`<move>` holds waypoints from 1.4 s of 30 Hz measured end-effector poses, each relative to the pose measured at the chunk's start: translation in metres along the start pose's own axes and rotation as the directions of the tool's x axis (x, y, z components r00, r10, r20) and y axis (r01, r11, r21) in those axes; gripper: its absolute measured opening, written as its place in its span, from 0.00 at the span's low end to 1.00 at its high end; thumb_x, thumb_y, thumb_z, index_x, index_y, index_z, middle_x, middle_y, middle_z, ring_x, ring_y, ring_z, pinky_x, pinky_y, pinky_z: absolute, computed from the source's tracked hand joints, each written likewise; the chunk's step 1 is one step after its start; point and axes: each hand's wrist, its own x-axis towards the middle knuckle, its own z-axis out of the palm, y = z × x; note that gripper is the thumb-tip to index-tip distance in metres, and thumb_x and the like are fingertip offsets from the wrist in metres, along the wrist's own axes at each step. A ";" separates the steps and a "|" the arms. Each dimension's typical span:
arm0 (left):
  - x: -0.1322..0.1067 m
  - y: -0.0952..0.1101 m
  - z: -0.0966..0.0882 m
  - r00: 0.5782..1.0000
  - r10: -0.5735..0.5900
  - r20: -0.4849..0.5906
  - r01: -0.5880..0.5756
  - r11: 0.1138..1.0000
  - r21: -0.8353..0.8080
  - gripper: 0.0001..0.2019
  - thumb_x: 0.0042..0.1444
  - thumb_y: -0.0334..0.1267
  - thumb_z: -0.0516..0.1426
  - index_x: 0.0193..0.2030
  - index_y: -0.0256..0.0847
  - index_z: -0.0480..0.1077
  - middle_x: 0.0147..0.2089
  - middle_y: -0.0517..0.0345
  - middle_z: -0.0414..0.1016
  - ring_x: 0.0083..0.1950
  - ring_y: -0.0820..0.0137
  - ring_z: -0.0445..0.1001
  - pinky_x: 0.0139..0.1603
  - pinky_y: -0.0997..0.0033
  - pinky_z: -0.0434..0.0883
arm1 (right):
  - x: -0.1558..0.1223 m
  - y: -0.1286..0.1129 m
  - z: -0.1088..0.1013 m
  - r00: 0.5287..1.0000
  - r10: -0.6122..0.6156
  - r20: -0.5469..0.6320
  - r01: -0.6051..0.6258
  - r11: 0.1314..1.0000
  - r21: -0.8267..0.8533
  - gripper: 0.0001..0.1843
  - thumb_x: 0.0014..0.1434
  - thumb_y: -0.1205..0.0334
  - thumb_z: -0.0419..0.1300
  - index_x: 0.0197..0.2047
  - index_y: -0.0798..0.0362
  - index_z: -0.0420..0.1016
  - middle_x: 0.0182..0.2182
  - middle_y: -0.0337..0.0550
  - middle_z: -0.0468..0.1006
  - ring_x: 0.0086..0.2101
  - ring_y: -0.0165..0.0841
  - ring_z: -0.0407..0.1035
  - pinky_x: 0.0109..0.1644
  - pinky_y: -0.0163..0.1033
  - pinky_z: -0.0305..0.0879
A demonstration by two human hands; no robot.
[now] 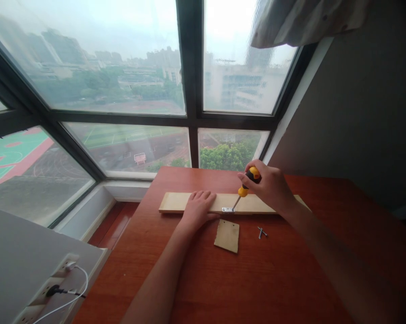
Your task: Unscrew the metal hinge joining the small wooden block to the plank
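Observation:
A long pale wooden board (176,202) lies across the red-brown table (243,279). My left hand (196,208) rests flat on the board, fingers stretched out, pressing it down. My right hand (269,185) is closed round the yellow-and-black handle of a screwdriver (246,186). Its tip meets a small metal hinge plate (227,209) at the board's near edge. A small square wooden piece (227,236) lies on the table just in front of the board. Loose screws (261,232) lie to its right.
A large window (128,112) with dark frames stands beyond the table's far edge. A grey wall (365,112) runs along the right. At lower left a white power strip (51,288) with plugged cables sits on a grey surface.

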 end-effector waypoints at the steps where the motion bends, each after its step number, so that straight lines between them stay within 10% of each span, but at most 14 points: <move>1: 0.000 0.000 0.000 1.000 0.001 -0.001 -0.001 1.000 -0.001 0.29 0.48 0.49 0.66 0.56 0.46 0.64 0.58 0.49 0.69 0.59 0.54 0.65 0.59 0.58 0.59 | 0.000 -0.001 0.000 1.000 -0.009 -0.003 0.009 1.000 -0.011 0.16 0.59 0.45 0.58 0.36 0.50 0.69 0.25 0.38 0.74 0.24 0.31 0.67 0.29 0.36 0.59; 28: 0.000 -0.001 0.002 1.000 0.011 -0.003 -0.011 0.998 0.057 0.29 0.49 0.51 0.64 0.56 0.47 0.63 0.58 0.51 0.69 0.59 0.55 0.65 0.59 0.57 0.59 | -0.005 -0.032 -0.008 0.996 0.056 0.066 -0.012 0.842 -0.539 0.23 0.62 0.39 0.49 0.38 0.50 0.69 0.21 0.41 0.74 0.21 0.38 0.68 0.24 0.38 0.42; 38: 0.000 -0.001 0.004 1.000 0.014 -0.009 -0.013 0.998 0.059 0.30 0.49 0.52 0.64 0.56 0.47 0.63 0.57 0.51 0.70 0.58 0.55 0.66 0.59 0.57 0.59 | 0.005 -0.019 -0.019 0.953 -0.012 0.304 0.018 1.000 -0.016 0.21 0.56 0.63 0.56 0.54 0.51 0.64 0.46 0.46 0.77 0.39 0.35 0.72 0.40 0.37 0.64; 42: 0.001 -0.003 0.005 1.000 0.021 -0.006 -0.021 0.998 0.060 0.30 0.48 0.53 0.65 0.56 0.47 0.64 0.57 0.51 0.70 0.59 0.55 0.65 0.59 0.57 0.59 | 0.004 -0.019 -0.020 0.967 0.015 0.255 0.023 0.989 -0.147 0.16 0.57 0.61 0.55 0.49 0.50 0.68 0.44 0.44 0.78 0.37 0.37 0.72 0.35 0.39 0.62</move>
